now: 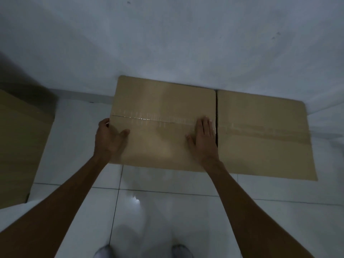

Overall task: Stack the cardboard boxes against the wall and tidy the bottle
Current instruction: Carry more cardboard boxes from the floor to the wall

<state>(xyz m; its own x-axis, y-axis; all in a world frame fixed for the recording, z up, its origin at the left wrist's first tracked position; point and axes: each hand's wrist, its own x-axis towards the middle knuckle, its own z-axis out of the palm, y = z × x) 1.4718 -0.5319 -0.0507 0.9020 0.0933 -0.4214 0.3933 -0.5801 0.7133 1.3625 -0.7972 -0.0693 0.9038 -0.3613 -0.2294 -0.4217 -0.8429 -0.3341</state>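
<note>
Leftmost, a spare box [22, 138] sat on the floor [78, 146], apart from the others; the left hand [108, 136] gripped the left edge of the middle box [162, 108], thumb on top, fingers curled over the side; the right hand [202, 135] lay flat on its lid, fingers straight, beside the gap to the right box [264, 135]; both boxes touched the wall [167, 43]. Taped cardboard probably handled stiff and light; opposite side edges looked the best hold; no bottle showed.

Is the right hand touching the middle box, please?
Touching. The head view shows the right hand lying flat, fingers straight, on top of the middle box, near its right edge.
</note>
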